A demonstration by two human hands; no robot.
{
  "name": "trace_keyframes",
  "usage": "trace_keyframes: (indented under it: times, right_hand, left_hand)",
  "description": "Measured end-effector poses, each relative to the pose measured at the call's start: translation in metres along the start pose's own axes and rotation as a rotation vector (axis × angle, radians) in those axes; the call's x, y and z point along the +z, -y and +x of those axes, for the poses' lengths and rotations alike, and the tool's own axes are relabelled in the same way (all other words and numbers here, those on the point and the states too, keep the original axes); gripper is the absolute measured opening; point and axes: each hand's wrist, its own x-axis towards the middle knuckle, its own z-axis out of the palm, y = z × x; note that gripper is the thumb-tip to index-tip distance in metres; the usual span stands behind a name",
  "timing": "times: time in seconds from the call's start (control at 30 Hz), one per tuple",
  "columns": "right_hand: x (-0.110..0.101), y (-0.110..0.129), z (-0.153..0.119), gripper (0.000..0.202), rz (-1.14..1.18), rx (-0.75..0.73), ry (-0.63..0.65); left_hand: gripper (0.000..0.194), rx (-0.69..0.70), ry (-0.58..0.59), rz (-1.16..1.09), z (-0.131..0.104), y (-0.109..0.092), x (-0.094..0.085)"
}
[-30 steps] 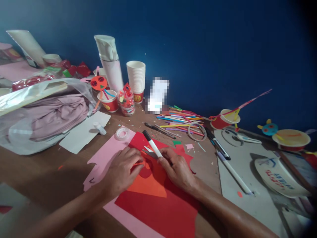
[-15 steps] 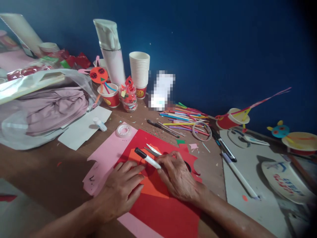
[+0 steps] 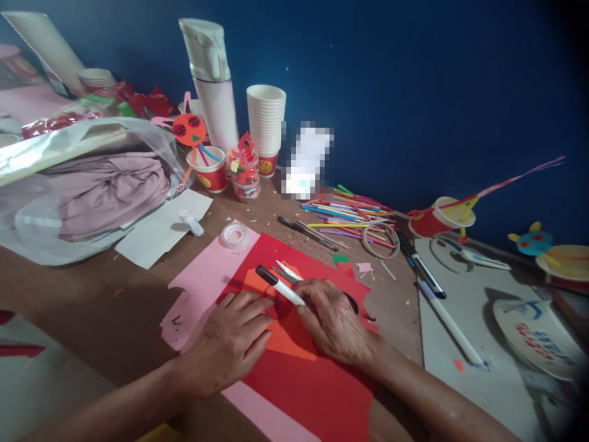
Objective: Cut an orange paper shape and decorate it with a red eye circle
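Observation:
A capped black-and-white marker (image 3: 286,290) slants over an orange sheet of paper (image 3: 294,344), its white end between the thumb and fingers of my right hand (image 3: 338,322). Scissors (image 3: 286,274) lie partly beneath that hand, blades pointing left and part of the black handle showing at its right. My left hand (image 3: 234,341) rests on the orange paper with fingers stretched out, holding nothing. Below the orange sheet is a larger red sheet (image 3: 313,399), and a pink sheet (image 3: 202,288) with black pen marks and a cut edge sticks out on the left.
A tape roll (image 3: 234,235) sits at the pink sheet's top. Behind are coloured sticks (image 3: 350,212), a paper cup stack (image 3: 265,123), a jar of scraps (image 3: 243,175) and a tall white flask (image 3: 214,104). Pens (image 3: 453,325) lie right; a plastic bag (image 3: 92,190) stands left.
The whole view has shifted slightly, with things appearing a little higher and to the right. Both hands, the marker and the papers keep nearly the same places relative to each other.

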Motion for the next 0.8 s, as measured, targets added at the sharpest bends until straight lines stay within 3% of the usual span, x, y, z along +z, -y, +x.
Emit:
trace_keyframes:
  times: [0.1,0.3,0.53,0.67,0.73,0.8]
  right_hand:
    - [-0.002,-0.001,0.0,0.019,0.067,0.055,-0.004]
    - [-0.01,-0.004,-0.001,0.023,0.287,0.333,0.06]
    - [-0.005,-0.007,-0.004,0.016,0.713,0.336,-0.103]
    - [-0.006,0.001,-0.005,0.014,0.868,0.382,-0.1]
    - [-0.009,0.006,-0.006,0.014,0.834,0.388,-0.049]
    - [-0.014,0.011,-0.007,0.013,0.758,0.37,0.034]
  left_hand:
    - [0.016,0.005,-0.003,0.004,0.0,0.001,0.0]
    - [0.013,0.009,-0.068,-0.01,-0.001,0.001,0.004]
    - [0.013,0.003,-0.116,-0.026,-0.004,0.001,0.007]
    - [0.016,0.006,-0.185,-0.047,-0.006,0.003,0.001]
    - [0.016,-0.053,-0.214,-0.118,-0.004,0.005,-0.007]
    - [0.013,-0.219,-0.212,-0.263,0.0,0.007,-0.017]
